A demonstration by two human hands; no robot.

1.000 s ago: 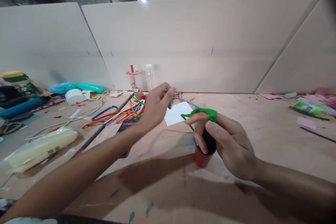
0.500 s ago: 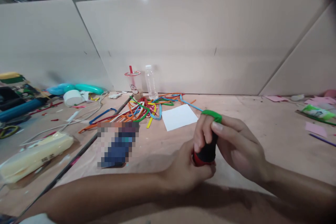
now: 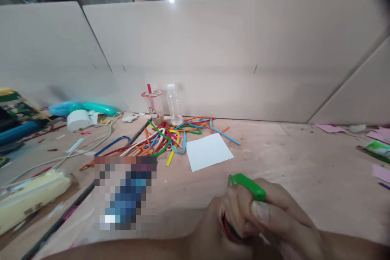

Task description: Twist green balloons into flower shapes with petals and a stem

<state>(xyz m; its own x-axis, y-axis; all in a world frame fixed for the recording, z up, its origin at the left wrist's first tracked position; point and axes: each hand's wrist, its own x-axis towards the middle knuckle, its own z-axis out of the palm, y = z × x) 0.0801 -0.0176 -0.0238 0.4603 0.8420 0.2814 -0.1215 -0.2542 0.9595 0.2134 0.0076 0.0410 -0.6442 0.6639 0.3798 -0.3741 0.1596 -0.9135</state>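
My left hand (image 3: 227, 219) is wrapped round a black-and-red cylindrical object (image 3: 230, 230), mostly hidden by the fingers. Across the top of that hand's fingers lies a flat green uninflated balloon (image 3: 249, 186), bent over at its left end. My right hand (image 3: 282, 215) pinches the balloon's right end between thumb and fingers, close against the left hand. Both hands are low in the view, above the table's near part.
Coloured uninflated balloons (image 3: 166, 138) lie heaped before a lidded cup (image 3: 154, 107) and a clear bottle (image 3: 174, 105). White paper (image 3: 209, 152) lies beyond my hands. A pixelated dark object (image 3: 128, 195), a cable (image 3: 91, 146) and teal inflated balloons (image 3: 99, 109) are leftward. A white panel (image 3: 198, 57) stands behind.
Both hands have come lower and closer in the view, the green balloon still held. The black-and-red object shows less. The whole view has shifted slightly.
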